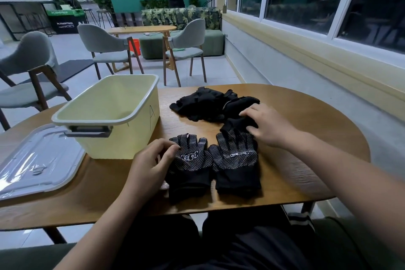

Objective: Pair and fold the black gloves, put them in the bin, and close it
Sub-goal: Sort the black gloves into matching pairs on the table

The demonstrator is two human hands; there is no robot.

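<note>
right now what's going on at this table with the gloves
A person at the wooden table is sorting black gloves. Two dotted ones lie flat side by side: the left hand touches the edge of the left glove, a pinch unclear, while the right hand grips another glove just beyond the right glove. More sit in a pile further back. The yellow bin stands open, no gloves visible inside, its lid lying on the table beside it.

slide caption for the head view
Left hand and right hand handle black dotted gloves beside open yellow plastic bin
</note>
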